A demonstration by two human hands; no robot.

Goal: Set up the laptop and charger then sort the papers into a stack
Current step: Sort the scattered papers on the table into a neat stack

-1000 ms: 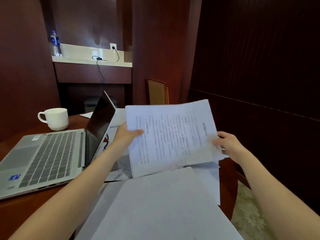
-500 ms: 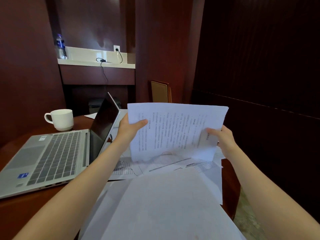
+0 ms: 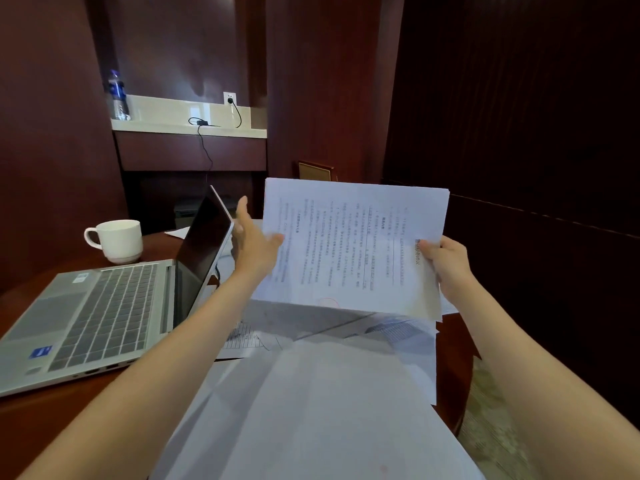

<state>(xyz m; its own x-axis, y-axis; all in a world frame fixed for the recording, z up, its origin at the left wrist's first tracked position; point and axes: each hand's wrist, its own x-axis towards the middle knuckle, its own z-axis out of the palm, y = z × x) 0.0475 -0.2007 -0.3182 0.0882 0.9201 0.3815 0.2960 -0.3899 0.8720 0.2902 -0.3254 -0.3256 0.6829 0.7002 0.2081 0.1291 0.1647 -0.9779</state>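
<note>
Held sheets: you have a thin sheaf, the held sheets [image 3: 353, 244], raised above the tabletop [image 3: 52, 427], its lower edge hanging just over the loose papers [image 3: 329, 393].
Right hand: your right hand [image 3: 450, 265] pinches the sheaf's right edge, fingers curled round it; it carries the load.
Left hand: your left hand [image 3: 254, 247] is at the left edge, fingers [image 3: 242, 209] straight and spread, only the thumb lying on the sheet.
Long axis: it runs side to side between your hands; the print reads sideways.
Coming move: in my judgement, squaring or laying down; the pile lies directly below and toward you, equally near both hands.
Surface: dark wood, rounded edge; open laptop [image 3: 104, 313] at left, white mug [image 3: 117, 240] behind it.
Room: dark panelled walls; charger cable [image 3: 202, 123] on a pale shelf [image 3: 180, 128], plugged into the wall socket [image 3: 229, 98]. Its laptop end is hidden.
</note>
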